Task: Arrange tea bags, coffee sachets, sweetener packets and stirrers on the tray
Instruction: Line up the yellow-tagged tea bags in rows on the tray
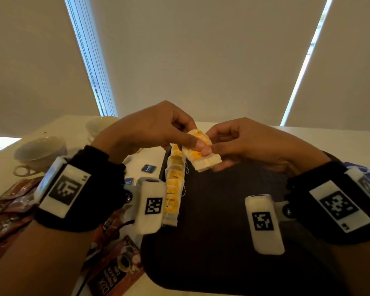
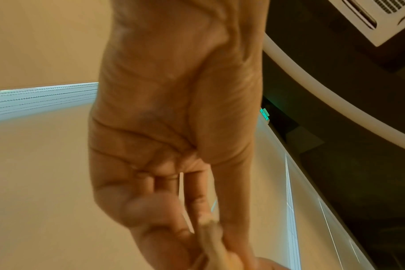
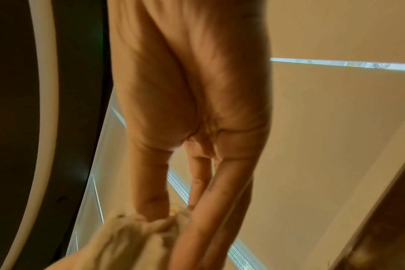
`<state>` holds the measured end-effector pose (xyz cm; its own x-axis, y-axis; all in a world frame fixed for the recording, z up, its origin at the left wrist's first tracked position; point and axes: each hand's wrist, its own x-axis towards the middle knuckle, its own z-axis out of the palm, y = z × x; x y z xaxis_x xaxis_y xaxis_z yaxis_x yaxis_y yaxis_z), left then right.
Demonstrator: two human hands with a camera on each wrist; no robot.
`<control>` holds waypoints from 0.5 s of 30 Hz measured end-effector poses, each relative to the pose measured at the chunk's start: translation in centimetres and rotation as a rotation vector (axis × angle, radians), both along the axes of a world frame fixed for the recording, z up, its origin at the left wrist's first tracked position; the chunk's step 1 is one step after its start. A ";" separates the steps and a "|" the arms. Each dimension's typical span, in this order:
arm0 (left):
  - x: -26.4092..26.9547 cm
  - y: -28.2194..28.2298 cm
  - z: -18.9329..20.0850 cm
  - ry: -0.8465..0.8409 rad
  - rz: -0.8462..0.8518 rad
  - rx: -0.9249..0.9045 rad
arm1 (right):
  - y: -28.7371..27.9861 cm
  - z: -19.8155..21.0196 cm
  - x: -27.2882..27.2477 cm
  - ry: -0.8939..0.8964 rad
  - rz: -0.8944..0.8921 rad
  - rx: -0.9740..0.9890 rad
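Note:
Both hands hold a small stack of yellow-and-white tea bags [image 1: 202,152] above the far part of the dark tray [image 1: 218,242]. My left hand [image 1: 158,129] pinches the stack from the left with thumb and fingers. My right hand [image 1: 239,144] pinches it from the right, with fingers under it. A row of tea bags [image 1: 174,184] lies along the tray's left edge. In the left wrist view the left hand [image 2: 173,127] grips the stack's pale edge [image 2: 210,243]. The right wrist view shows the right hand [image 3: 192,109] on the blurred tea bags [image 3: 127,237].
Brown coffee sachets [image 1: 11,208] lie on the white table at the left, and one more coffee sachet [image 1: 118,272] at the tray's near left corner. Blue sweetener packets [image 1: 149,168] sit left of the tray. Two white cups [image 1: 41,149] stand at the far left.

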<state>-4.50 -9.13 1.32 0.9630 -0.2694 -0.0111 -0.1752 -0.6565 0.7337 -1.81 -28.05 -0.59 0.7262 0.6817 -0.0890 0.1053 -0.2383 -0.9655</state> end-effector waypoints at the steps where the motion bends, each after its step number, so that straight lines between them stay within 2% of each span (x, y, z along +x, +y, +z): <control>1: 0.0 0.0 -0.1 0.010 -0.003 -0.023 | 0.0 -0.1 0.2 0.001 -0.024 -0.001; 5: 0.0 0.2 0.1 0.013 0.037 -0.160 | -0.6 -0.1 0.9 -0.011 -0.144 0.030; 9: -0.3 -0.4 0.3 0.037 0.076 -0.181 | -0.9 0.4 0.9 0.025 -0.226 0.155; 15: 0.1 -1.8 -0.8 0.053 0.140 -0.246 | -0.6 0.4 0.8 0.111 -0.245 0.225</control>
